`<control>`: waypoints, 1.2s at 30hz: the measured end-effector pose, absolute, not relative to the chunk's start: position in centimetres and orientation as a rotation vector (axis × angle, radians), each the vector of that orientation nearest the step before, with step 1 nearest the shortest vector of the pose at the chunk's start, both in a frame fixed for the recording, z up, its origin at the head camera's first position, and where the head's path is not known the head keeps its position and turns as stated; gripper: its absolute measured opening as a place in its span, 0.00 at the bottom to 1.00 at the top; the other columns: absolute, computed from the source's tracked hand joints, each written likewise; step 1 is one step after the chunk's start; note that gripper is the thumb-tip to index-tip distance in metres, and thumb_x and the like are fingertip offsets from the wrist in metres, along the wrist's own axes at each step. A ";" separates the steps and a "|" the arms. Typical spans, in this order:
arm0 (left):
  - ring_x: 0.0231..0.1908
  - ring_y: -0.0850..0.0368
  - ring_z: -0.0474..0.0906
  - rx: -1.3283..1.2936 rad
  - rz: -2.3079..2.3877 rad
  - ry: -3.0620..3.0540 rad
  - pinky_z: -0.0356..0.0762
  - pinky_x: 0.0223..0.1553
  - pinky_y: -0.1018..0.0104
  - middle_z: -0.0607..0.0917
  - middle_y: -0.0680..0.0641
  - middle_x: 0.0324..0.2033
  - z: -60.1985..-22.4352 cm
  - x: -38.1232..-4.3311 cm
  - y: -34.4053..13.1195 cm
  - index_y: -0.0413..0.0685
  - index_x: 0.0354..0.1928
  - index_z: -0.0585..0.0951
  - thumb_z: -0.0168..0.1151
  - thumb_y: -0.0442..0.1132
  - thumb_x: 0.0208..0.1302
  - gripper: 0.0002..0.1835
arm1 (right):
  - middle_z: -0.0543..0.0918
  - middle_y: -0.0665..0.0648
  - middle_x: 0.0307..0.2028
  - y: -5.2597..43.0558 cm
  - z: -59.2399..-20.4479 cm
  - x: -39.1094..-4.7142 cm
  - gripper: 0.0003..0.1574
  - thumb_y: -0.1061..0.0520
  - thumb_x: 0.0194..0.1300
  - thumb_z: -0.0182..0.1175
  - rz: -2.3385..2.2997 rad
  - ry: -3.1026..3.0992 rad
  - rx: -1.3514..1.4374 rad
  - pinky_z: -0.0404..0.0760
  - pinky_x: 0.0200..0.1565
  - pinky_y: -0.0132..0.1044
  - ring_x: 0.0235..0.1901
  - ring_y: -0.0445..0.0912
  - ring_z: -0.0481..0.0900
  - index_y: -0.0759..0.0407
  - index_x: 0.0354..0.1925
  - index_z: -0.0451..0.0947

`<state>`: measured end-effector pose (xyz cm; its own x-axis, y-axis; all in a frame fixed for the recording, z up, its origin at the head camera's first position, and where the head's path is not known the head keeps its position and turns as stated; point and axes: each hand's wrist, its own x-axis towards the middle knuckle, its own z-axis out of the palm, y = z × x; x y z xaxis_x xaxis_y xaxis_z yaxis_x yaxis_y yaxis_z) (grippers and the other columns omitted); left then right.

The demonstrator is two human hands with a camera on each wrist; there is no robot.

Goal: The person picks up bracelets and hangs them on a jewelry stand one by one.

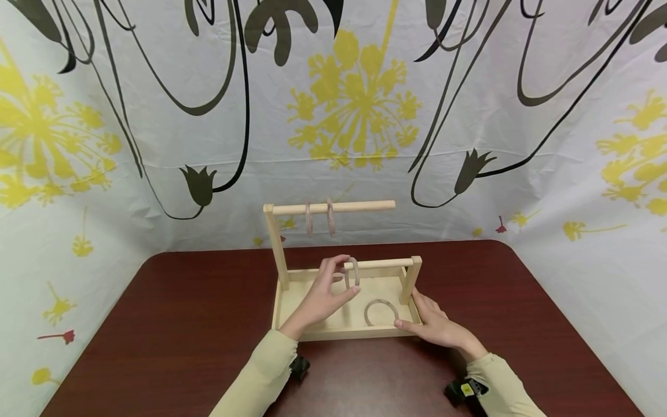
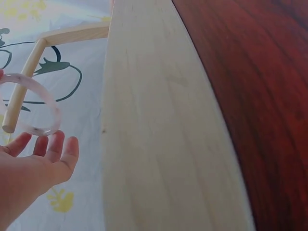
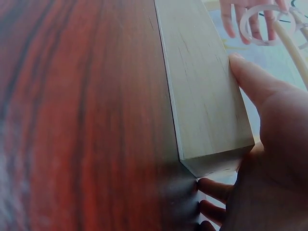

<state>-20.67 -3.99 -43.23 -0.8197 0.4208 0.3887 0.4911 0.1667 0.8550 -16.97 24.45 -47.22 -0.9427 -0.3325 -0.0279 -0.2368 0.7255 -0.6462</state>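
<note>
My left hand (image 1: 324, 295) pinches a pale translucent bangle (image 1: 356, 277) between thumb and fingertips. That bangle hangs around the free end of the lower wooden rod (image 1: 383, 263) of a bangle stand. With my right hand (image 1: 438, 324) I grip the right end of the stand's wooden tray (image 1: 354, 333), thumb at the front corner and fingers along the side. Inside the tray a second bangle (image 1: 381, 300) lies beside my right thumb. Two pinkish bangles (image 1: 330, 217) hang from the taller upper rod (image 1: 367, 205). In the left wrist view, the tray's wooden wall (image 2: 154, 115) fills the middle.
The stand rests on a dark red-brown wooden table (image 1: 182, 313). Its left post (image 1: 276, 246) rises tall, while the right post (image 1: 411, 281) is short. Behind the table hangs a white cloth (image 1: 271, 133) printed with yellow flowers and dark vines.
</note>
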 end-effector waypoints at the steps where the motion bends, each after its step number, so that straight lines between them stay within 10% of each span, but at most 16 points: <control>1: 0.56 0.46 0.68 -0.923 -1.747 -2.362 0.68 0.58 0.48 0.65 0.42 0.57 -43.2 -20.7 -3.9 0.42 0.68 0.62 0.65 0.37 0.63 0.34 | 0.52 0.73 0.70 24.4 -47.2 -17.0 0.60 0.38 0.64 0.59 -1.003 2.791 -0.460 0.50 0.56 0.74 0.67 0.72 0.47 0.68 0.75 0.41; 36: 0.69 0.45 0.57 -0.995 -1.175 -2.598 0.59 0.63 0.45 0.62 0.44 0.70 -40.7 -22.3 -3.2 0.44 0.69 0.68 0.69 0.51 0.60 0.39 | 0.52 0.74 0.70 24.6 -47.6 -17.0 0.58 0.39 0.65 0.59 -1.038 2.793 -0.505 0.50 0.54 0.76 0.66 0.74 0.48 0.65 0.75 0.41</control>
<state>-22.25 -3.21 -40.73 -0.7764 0.5172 0.3602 0.6120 0.4820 0.6270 -17.04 24.61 -47.62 -0.9372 -0.3487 0.0046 -0.2671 0.7093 -0.6524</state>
